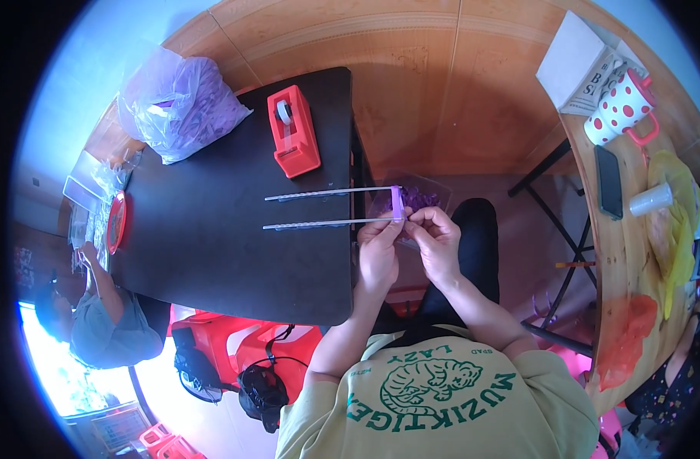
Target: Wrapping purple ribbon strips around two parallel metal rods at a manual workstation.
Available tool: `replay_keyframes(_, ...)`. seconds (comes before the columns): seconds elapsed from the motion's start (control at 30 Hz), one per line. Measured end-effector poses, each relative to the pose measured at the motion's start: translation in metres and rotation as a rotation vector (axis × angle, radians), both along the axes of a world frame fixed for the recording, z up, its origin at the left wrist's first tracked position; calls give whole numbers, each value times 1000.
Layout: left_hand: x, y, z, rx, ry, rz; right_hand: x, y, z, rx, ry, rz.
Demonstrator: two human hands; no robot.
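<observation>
Fingers of left hand and right hand pinch the strip, which could slip off the rods if pulled unevenly

Purple strip: small, narrow, spanning the right ends of two slim rods; near end partly hidden. Rods greyish, straight, roughly parallel, well apart, reaching left (left halves paler, ridged-looking).

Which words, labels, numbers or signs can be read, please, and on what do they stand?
Pale shirt: green lettering around an animal drawing, readable, wording not copied here.
White box: dark lettering, only partly visible; wording not copied.
Elsewhere: any marks too small or blurred to read.
</observation>
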State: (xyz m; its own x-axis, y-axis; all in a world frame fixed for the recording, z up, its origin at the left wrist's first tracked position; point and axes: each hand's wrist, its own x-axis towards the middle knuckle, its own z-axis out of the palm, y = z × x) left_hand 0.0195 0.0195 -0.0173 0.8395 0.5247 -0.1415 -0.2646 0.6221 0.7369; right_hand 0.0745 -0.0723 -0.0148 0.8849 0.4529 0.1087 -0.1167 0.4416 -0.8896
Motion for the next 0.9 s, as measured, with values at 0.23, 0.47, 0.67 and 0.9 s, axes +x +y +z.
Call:
replay_keyframes(0.23,-1,0,0,20,70,40,-5,-8,-1,-264,-350,-123)
replay_keyframes(0.47,-8,-6,8,110,78,74,-8,-29,-11,-313,-335,-65)
replay_keyframes(0.67,-16,-21,26,108,150,165,-6,-37,-15,-350,-254,-61)
replay_keyframes(0.9,-16,-25,25,79,67,206,-7,-37,-14,-332,-254,-21)
